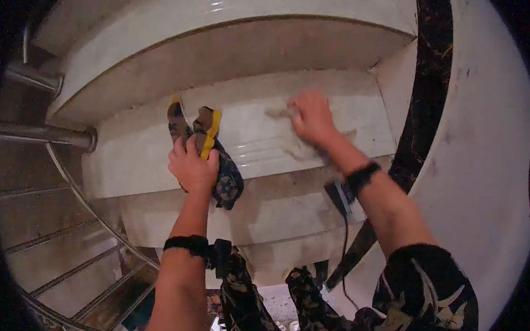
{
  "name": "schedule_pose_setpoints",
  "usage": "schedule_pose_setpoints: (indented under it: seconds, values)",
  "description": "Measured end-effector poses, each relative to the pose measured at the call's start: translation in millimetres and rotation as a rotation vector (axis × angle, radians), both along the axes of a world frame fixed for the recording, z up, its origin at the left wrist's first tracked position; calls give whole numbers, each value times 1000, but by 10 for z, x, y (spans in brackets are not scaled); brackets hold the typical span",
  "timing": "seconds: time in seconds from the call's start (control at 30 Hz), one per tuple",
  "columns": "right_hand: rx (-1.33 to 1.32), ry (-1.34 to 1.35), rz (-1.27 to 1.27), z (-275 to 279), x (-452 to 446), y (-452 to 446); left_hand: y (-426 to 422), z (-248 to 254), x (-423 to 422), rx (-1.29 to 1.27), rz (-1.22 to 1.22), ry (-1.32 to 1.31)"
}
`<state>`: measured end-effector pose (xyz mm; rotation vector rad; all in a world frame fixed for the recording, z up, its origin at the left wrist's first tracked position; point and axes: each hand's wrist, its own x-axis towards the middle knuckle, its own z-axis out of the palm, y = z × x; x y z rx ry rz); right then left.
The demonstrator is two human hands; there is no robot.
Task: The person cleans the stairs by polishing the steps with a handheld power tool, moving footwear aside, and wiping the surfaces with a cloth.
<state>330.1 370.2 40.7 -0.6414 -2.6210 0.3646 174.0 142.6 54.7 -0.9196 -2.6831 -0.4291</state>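
My left hand (194,165) is closed on a bundle of soft-looking camouflage fabric (206,126) with yellow edging, on a pale stair step (141,160). Beneath that hand, a dark patterned part with a star-like mark (227,189) hangs over the step's front edge; it may belong to the same bundle. Smeared by motion, my right hand (314,117) has its fingers curled above the same step. Around it is a faint pale limp thing (298,148), perhaps cloth, too blurred to name. Whether the fingers grip it is hard to make out.
A dark device (338,197) with a black cord (345,252) rests on the lower step at right. Metal railings (41,135) run along the left. At right, a black stone strip (417,125) borders the white wall (478,157). Higher steps (252,43) rise ahead.
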Motion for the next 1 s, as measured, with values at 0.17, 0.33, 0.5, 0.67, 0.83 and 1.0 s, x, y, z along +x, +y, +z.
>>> schedule_pose_setpoints:
  seconds: [0.17, 0.33, 0.5, 0.67, 0.83, 1.0]
  values:
    - [-266, 17, 325, 246, 449, -482, -27, 40, -2, -38, 44, -30]
    - [-17, 192, 433, 728, -715, -419, 3, 34, -4, 7, 34, -76]
    - [80, 146, 482, 190, -1748, -598, 30, 24, 3, -19, 40, -115]
    - [-90, -92, 334, 27, -1414, -381, -11, -47, -14, 18, 0, -73]
    - [-2, -193, 159, 132, -151, 492, -5, 13, -47, -58, 39, -123]
    - [46, -284, -83, 186, 1144, 821, 3, -54, -69, -73, 25, -57]
